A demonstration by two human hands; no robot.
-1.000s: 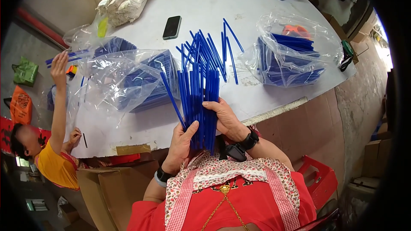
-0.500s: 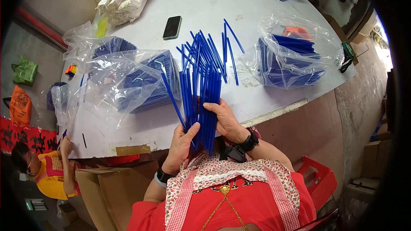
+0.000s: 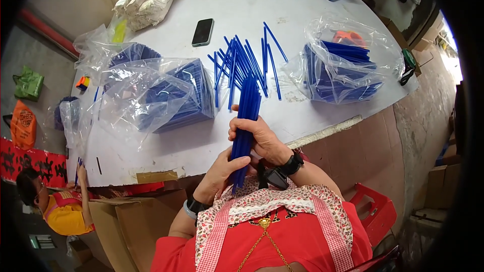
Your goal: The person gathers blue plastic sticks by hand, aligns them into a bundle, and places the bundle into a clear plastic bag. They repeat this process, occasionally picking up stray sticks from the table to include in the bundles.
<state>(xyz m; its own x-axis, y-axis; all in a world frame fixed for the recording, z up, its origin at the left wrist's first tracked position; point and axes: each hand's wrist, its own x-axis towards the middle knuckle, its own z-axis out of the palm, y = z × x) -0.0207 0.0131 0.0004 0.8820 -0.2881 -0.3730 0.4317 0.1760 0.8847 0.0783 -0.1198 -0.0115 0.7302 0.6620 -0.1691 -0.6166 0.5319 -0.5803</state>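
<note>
Both hands hold one tight bundle of long blue sticks (image 3: 245, 121) upright over the near edge of the white table (image 3: 252, 5). My left hand (image 3: 222, 171) grips the bundle's lower end. My right hand (image 3: 257, 138) wraps its middle from the right. Beyond the bundle, several loose blue sticks (image 3: 242, 63) lie fanned on the table.
A clear bag of blue sticks (image 3: 343, 70) lies at right and another clear bag of blue sticks (image 3: 171, 95) at left. A black phone (image 3: 202, 31) and a white sack (image 3: 146, 0) lie farther back. Another person (image 3: 63, 206) crouches at lower left beside a cardboard box (image 3: 126, 216).
The fanned sticks in my hands have been gathered into one tight bundle, with loose sticks left on the table. The other person has lowered their arm and sunk below the table edge.
</note>
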